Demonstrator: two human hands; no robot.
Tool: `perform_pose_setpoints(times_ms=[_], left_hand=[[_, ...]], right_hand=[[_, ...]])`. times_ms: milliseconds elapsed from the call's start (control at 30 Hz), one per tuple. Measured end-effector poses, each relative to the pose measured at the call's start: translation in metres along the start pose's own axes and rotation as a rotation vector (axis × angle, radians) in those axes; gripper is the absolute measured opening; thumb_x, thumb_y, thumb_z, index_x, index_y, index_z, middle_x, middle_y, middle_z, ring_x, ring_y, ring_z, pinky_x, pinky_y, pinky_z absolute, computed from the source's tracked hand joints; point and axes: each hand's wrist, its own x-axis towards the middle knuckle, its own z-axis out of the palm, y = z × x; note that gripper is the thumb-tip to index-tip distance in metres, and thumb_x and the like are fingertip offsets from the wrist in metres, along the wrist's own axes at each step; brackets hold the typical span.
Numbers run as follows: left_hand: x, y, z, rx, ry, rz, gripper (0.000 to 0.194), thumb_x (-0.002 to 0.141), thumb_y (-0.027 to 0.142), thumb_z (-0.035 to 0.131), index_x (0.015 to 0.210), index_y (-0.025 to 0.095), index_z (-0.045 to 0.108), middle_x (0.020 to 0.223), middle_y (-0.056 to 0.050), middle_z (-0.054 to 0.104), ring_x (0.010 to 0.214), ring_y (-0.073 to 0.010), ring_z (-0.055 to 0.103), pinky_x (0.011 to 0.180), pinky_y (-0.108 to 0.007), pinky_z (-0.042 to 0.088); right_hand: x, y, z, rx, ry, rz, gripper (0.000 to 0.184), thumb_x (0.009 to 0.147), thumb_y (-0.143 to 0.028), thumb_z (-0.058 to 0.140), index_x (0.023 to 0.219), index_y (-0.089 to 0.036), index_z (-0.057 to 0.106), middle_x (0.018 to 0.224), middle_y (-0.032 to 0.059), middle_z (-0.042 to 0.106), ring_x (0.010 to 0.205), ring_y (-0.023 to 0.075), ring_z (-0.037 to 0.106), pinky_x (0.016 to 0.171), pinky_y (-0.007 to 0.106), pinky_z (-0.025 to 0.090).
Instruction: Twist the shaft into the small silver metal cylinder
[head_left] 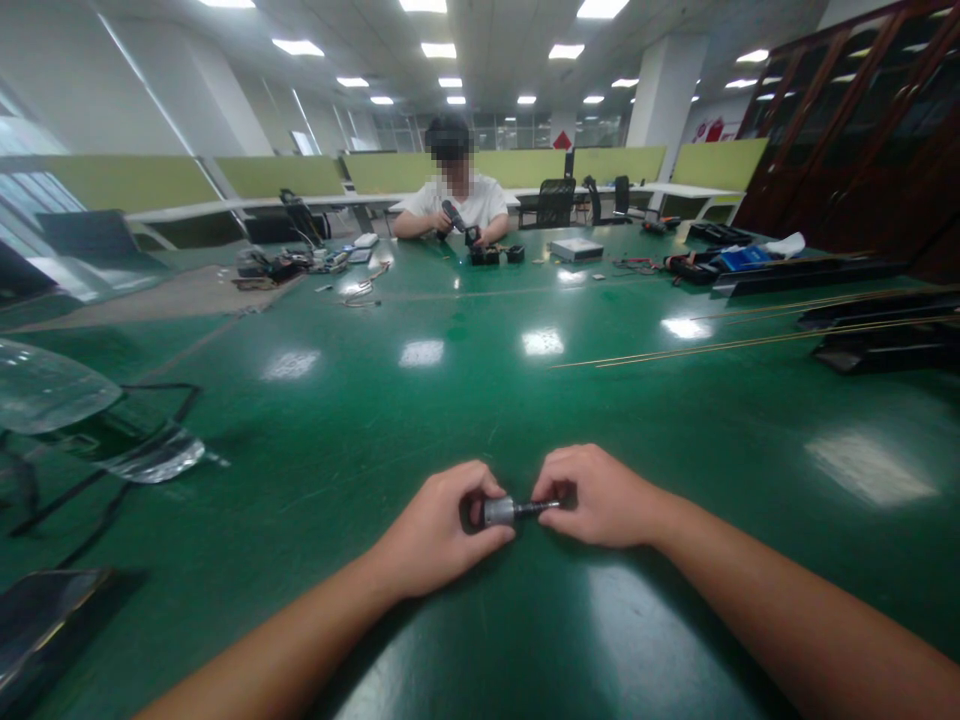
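Observation:
Low over the green tabletop, my left hand (444, 520) is closed around a small silver cylinder (499, 512), thumb along its near side and fingers curled over the far side. From the cylinder's right end a thin dark ribbed shaft (531, 509) points right, ending in a bright metal tip. My right hand (596, 497) pinches that tip between thumb and fingers. The piece lies roughly level between both hands; its exact kind cannot be made out. Part of its left end is hidden in my left palm.
A clear plastic bottle (154, 440) lies on its side at left, near black straps and a dark flat device (45, 625). Thin rods (675, 350) and black channels (877, 345) lie at right. Across the green table (420, 410), a person (480, 205) holds a power drill (453, 215).

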Motion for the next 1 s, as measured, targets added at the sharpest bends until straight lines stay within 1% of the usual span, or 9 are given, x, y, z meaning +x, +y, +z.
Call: perform_pose_setpoints(times_ms=[200, 567, 1000], left_hand=[[0.000, 0.000, 0.000, 0.007, -0.004, -0.005, 0.016, 0.075, 0.023, 0.070, 0.085, 0.017, 0.058, 0.079, 0.000, 0.059, 0.069, -0.0147, 0.055, 0.063, -0.025, 0.039], [-0.001, -0.001, 0.000, -0.004, -0.001, 0.011, 0.016, 0.076, 0.023, 0.070, 0.085, 0.018, 0.057, 0.079, 0.001, 0.058, 0.070, -0.0144, 0.055, 0.064, -0.024, 0.040], [-0.001, 0.000, 0.000, -0.010, 0.008, 0.015, 0.016, 0.076, 0.024, 0.070, 0.085, 0.018, 0.057, 0.079, 0.001, 0.058, 0.069, -0.0142, 0.055, 0.063, -0.024, 0.040]], right_hand=[[-0.002, 0.002, -0.004, -0.027, -0.016, 0.020, 0.008, 0.070, -0.016, 0.068, 0.078, -0.017, 0.070, 0.071, -0.0006, 0.064, 0.065, 0.0115, 0.057, 0.062, 0.023, 0.041], [-0.003, 0.001, -0.009, -0.019, -0.035, 0.035, 0.008, 0.070, -0.015, 0.069, 0.078, -0.017, 0.070, 0.073, 0.0002, 0.064, 0.065, 0.0114, 0.057, 0.061, 0.023, 0.042], [-0.004, 0.005, -0.017, 0.015, -0.065, 0.089, 0.011, 0.068, -0.014, 0.068, 0.078, -0.016, 0.072, 0.073, 0.0006, 0.066, 0.065, 0.0120, 0.058, 0.061, 0.023, 0.044]])
